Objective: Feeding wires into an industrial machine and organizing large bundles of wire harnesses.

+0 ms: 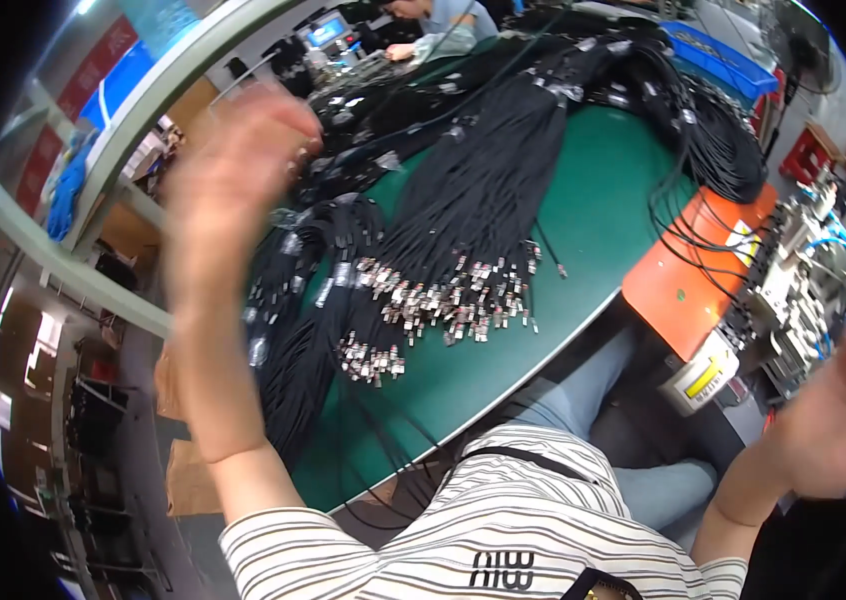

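Note:
My left hand [248, 145] is raised at the upper left, over the far left edge of the green table. Motion smears its fingers, so their hold cannot be made out. Nearest to it are bundles of black cables [483, 180], whose metal connector ends [453, 300] fan out on the table. My right hand [843, 410] is at the far right, beside a metal machine [793, 290] with blue air tubes. It too is blurred, and the picture's dark rim cuts off part of it.
The green table [593, 200] curves across the middle. An orange plate [683, 290] lies by the machine, with loose black cables hanging over it. At the back right is a blue bin [718, 60]. Another person [443, 20] sits at the far side. A pale metal frame [133, 120] stands at left.

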`<action>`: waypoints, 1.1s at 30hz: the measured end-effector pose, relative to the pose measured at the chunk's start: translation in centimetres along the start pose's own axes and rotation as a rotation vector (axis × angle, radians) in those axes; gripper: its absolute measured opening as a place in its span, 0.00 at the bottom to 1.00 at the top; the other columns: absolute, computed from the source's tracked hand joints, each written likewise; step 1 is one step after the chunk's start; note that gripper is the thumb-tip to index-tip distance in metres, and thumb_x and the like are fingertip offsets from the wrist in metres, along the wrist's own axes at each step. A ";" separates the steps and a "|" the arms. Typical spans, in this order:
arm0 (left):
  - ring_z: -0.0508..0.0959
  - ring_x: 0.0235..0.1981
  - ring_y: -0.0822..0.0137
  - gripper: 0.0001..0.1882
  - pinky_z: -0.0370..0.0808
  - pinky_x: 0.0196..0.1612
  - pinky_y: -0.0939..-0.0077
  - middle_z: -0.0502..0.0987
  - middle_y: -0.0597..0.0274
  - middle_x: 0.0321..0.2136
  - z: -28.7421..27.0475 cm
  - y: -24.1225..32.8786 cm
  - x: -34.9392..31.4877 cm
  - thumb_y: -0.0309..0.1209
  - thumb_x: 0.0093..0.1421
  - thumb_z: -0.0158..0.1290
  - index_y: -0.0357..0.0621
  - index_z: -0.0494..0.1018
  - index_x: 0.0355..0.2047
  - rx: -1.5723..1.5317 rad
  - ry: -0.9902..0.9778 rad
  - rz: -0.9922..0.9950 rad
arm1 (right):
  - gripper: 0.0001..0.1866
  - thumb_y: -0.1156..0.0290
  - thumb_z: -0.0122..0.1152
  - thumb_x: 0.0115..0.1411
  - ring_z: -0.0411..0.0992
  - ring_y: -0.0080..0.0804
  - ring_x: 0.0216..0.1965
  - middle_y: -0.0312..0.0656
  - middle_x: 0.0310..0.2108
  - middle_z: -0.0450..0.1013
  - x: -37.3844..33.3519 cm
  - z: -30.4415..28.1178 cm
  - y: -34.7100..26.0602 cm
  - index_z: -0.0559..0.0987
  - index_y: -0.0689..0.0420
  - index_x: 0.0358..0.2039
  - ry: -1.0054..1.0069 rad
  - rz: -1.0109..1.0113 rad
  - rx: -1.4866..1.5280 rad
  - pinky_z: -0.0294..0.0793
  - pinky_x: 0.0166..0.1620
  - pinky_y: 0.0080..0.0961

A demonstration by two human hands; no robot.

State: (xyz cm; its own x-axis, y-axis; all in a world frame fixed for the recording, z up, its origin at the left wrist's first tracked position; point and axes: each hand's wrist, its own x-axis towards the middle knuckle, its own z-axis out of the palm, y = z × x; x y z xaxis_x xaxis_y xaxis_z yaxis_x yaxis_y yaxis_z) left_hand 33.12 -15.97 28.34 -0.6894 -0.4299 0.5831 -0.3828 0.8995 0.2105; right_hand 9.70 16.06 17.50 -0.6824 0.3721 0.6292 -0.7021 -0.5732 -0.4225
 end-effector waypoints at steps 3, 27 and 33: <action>0.76 0.52 0.47 0.41 0.71 0.57 0.60 0.75 0.37 0.49 9.1 -18.1 -9.9 0.51 0.53 0.62 0.28 0.66 0.55 0.392 -0.438 -0.450 | 0.17 0.66 0.44 0.67 0.73 0.31 0.42 0.49 0.43 0.75 -5.2 2.8 5.7 0.77 0.67 0.41 -0.836 0.360 -0.048 0.70 0.42 0.26; 0.81 0.28 0.65 0.20 0.79 0.35 0.75 0.82 0.54 0.35 7.3 -20.9 -3.3 0.43 0.59 0.61 0.39 0.78 0.43 -1.328 -0.323 -0.914 | 0.40 0.44 0.61 0.60 0.66 0.43 0.61 0.54 0.60 0.66 -36.4 24.0 9.3 0.64 0.61 0.61 -1.235 1.822 0.666 0.63 0.63 0.42; 0.73 0.56 0.58 0.41 0.67 0.58 0.67 0.73 0.45 0.53 8.4 -33.6 -12.5 0.52 0.56 0.60 0.30 0.66 0.58 0.581 -0.092 -0.469 | 0.23 0.48 0.50 0.64 0.77 0.43 0.41 0.51 0.40 0.77 -34.8 19.1 12.4 0.74 0.59 0.39 -0.585 2.185 0.607 0.77 0.47 0.39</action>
State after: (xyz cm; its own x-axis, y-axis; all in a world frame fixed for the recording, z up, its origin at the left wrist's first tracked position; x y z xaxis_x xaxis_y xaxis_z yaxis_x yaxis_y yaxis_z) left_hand 49.41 -41.49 7.40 -0.4134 -0.7854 0.4607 -0.8942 0.4456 -0.0428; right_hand 28.66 -17.96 2.82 0.1254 -0.9678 -0.2182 0.9038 0.2021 -0.3772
